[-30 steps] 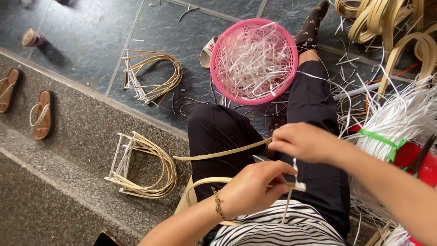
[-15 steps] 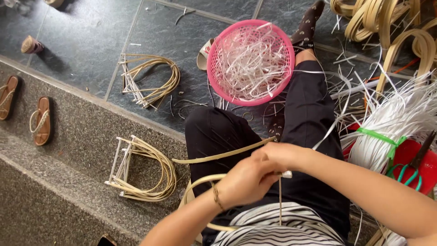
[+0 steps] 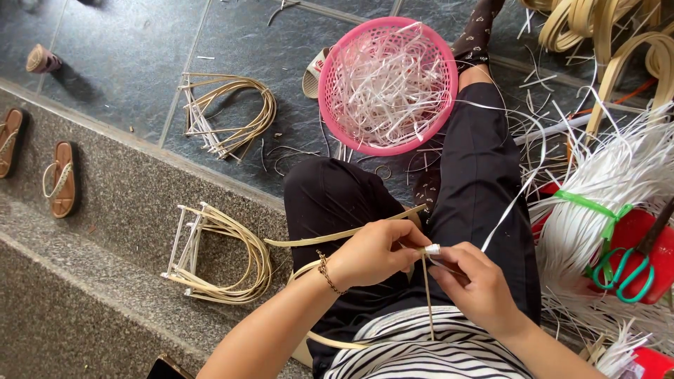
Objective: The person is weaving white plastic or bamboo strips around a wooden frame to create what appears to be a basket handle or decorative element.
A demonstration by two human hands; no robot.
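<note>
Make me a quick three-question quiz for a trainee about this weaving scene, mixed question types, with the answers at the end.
1. True or false: the pink basket holds white strips.
2. Which hand wears a bracelet? A) left hand B) right hand
3. Fill in: the green scissors lie on a ____ container beside the white strip bundle.

Key:
1. True.
2. A.
3. Red.
</note>
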